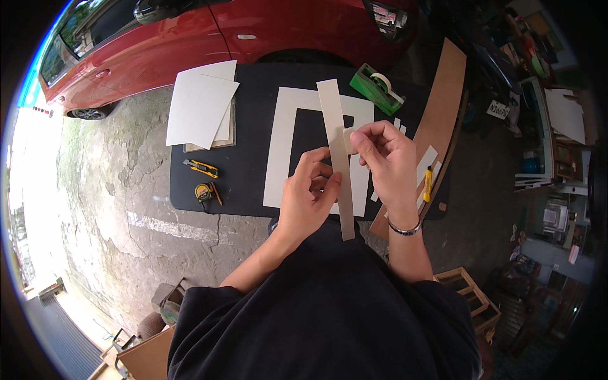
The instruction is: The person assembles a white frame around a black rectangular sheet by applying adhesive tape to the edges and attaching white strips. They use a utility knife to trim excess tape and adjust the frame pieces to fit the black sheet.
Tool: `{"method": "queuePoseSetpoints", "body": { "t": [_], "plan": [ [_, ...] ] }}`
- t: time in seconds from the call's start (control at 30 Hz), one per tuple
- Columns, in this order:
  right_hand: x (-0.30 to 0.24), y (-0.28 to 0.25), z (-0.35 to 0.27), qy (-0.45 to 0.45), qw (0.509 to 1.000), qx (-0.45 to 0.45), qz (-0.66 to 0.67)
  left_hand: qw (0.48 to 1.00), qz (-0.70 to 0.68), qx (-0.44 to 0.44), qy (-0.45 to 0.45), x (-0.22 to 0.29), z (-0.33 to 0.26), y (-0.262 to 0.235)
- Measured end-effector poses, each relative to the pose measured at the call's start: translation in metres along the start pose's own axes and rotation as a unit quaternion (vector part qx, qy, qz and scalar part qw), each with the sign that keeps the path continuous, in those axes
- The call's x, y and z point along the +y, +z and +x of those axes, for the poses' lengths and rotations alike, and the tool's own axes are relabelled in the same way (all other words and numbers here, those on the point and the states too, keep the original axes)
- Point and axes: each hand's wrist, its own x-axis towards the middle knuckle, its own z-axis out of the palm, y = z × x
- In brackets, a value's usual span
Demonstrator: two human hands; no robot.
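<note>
My left hand (306, 197) pinches a long, narrow pale board strip (337, 133) between thumb and fingers, near its lower half. The strip stands almost upright in view, over a white rectangular frame (284, 133) with an open middle. My right hand (391, 163), with a bracelet at the wrist, closes thumb and fingers on a small beige piece (349, 138). That piece touches or nearly touches the strip's right edge; its kind cannot be made out. Part of the frame is hidden behind both hands and the strip.
On the black table (253, 171) are white sheets (199, 104), a yellow cutter (201, 168), a tape measure (204, 192) and a green tape dispenser (377, 90). A long brown board (437, 95) on the right bears another yellow cutter (427, 183). Beyond stands a red car (171, 47).
</note>
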Motion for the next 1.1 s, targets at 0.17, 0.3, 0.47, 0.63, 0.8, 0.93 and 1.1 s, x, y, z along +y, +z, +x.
{"method": "queuePoseSetpoints", "body": {
  "t": [0.17,0.3,0.47,0.63,0.8,0.93,1.1],
  "plan": [
    [0.003,-0.001,0.007,-0.059,0.998,0.012,0.011,0.999,-0.02,-0.017,0.023,0.0,-0.002,0.002],
    [-0.004,-0.001,0.005,-0.037,0.999,-0.008,0.028,0.999,-0.036,-0.032,0.022,0.004,-0.003,0.001],
    [-0.005,0.002,0.002,-0.025,0.997,-0.015,0.065,0.998,-0.001,-0.014,0.067,0.005,0.001,-0.001],
    [-0.004,0.002,-0.001,-0.022,0.998,-0.035,0.045,0.998,-0.054,0.009,0.029,0.009,0.005,0.002],
    [-0.003,0.004,-0.001,-0.026,0.998,-0.039,0.036,0.994,-0.103,0.026,0.027,-0.001,0.011,-0.002],
    [-0.005,0.004,-0.001,-0.015,0.999,-0.04,0.005,0.993,-0.099,0.041,0.045,0.006,0.014,-0.001],
    [-0.009,0.004,-0.002,0.007,0.998,-0.056,-0.024,0.993,-0.096,0.037,0.049,0.011,0.014,-0.004]
  ]
}}
